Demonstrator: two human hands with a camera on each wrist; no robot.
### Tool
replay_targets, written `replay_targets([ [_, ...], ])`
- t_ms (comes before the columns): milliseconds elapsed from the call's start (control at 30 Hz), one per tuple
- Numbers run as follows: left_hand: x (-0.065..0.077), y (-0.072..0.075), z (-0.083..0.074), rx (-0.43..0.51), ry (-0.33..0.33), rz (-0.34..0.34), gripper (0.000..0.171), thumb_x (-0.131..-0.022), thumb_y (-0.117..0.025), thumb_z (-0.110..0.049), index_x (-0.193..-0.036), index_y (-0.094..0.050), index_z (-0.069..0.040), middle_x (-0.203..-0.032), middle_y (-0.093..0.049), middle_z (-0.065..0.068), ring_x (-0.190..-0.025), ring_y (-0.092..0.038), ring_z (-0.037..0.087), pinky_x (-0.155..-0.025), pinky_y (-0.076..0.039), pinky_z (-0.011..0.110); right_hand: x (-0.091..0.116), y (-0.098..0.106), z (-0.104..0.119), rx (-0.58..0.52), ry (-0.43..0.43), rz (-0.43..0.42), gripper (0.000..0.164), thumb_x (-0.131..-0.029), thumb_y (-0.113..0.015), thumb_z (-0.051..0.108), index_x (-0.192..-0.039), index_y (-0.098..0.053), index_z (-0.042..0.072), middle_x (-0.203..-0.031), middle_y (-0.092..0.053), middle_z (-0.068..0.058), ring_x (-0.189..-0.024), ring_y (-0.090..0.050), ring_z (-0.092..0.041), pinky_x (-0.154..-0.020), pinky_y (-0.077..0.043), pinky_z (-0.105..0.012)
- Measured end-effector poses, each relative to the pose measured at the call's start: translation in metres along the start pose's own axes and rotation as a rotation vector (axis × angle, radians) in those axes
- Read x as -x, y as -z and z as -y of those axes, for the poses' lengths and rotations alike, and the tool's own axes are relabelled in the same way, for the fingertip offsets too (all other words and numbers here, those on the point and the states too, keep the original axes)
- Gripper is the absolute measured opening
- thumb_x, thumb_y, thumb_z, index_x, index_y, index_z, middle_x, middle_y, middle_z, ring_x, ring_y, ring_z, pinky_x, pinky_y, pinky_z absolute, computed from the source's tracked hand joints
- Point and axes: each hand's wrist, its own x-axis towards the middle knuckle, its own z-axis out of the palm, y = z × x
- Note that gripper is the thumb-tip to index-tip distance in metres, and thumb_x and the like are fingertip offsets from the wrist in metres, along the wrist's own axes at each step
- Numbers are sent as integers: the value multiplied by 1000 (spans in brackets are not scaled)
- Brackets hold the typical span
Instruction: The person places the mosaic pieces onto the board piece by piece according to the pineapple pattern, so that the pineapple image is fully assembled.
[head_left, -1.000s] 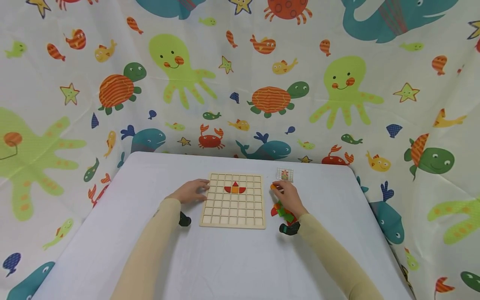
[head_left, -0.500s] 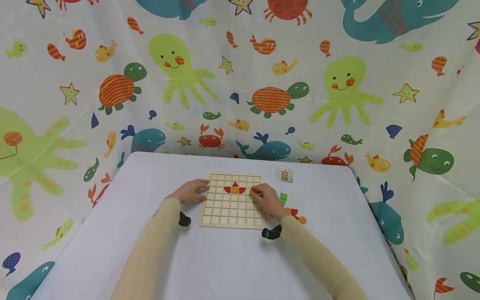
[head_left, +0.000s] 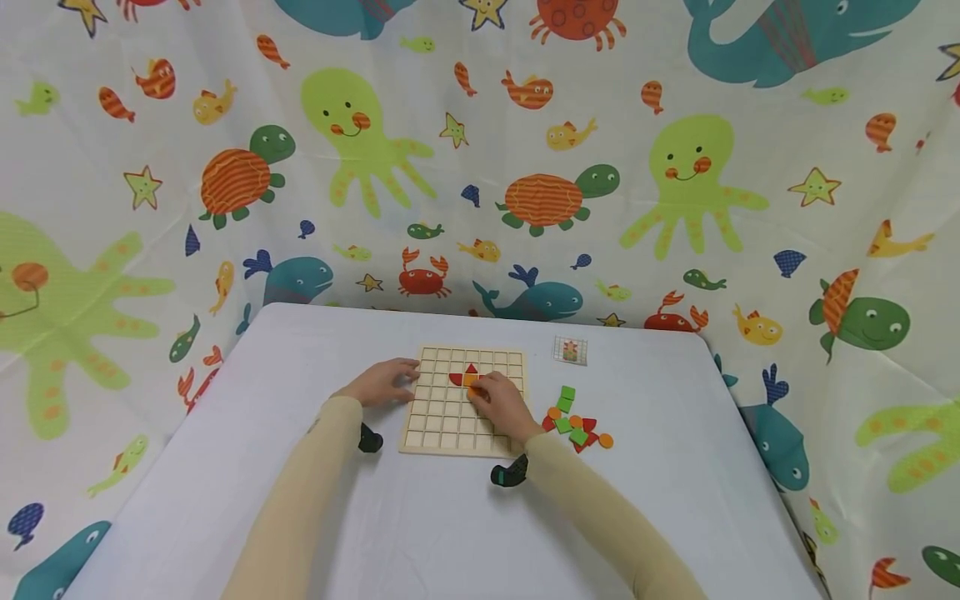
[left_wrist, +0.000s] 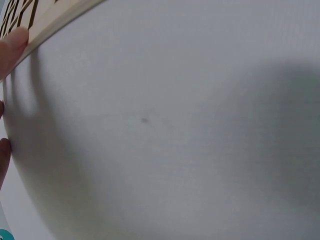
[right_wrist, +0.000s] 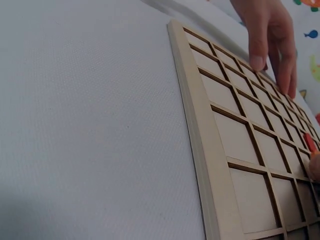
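A wooden grid board (head_left: 438,432) lies on the white table. Along its left edge rests my left hand (head_left: 382,382), fingers loosely extended; the left wrist view shows its thumb (left_wrist: 12,47) at the rim. Over the upper middle of the grid, my right hand (head_left: 501,403) pinches an orange rounded piece (head_left: 471,392) between thumb and fingers. Directly above that piece, an orange square (head_left: 470,380) sits in a cell, with a red triangle (head_left: 471,368) above it and a red curved piece (head_left: 454,379) to its left. The right hand mostly covers the red piece on the other side.
Right of the board lie loose pieces: green squares (head_left: 566,404), orange discs (head_left: 606,441) and red shapes (head_left: 589,424). Behind them is a small card (head_left: 571,351) with a gridded picture. A sea-animal print curtain (head_left: 420,233) hangs beyond the table's far edge.
My right hand has carried the orange piece leftward from beside the loose pieces to over the board's upper middle, uncovering those pieces. My left hand has stayed at the board's left edge.
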Motion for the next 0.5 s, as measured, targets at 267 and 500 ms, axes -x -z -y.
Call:
replay_targets([
  [267,-1,0,0,-22,-8,6,49,-87,-75,-21,-131,-61,-3,-151,-42,12,-142,-31,34,-118,-27,49,-3,-8,1,15,-3,-5,19,-94,-67,17,-110,-71,7,-105,-61,-4,-92,-58,-16,-83,-55,-28],
  [500,0,1,-1,-24,-13,7,48,-88,-74,-20,-131,-61,-3,-151,-42,13,-142,-31,34,-118,-27,50,-3,-10,3,-16,-27,-24,17,-94,-67,18,-106,-71,7,-105,-62,-4,-92,-59,-15,-83,-56,-26],
])
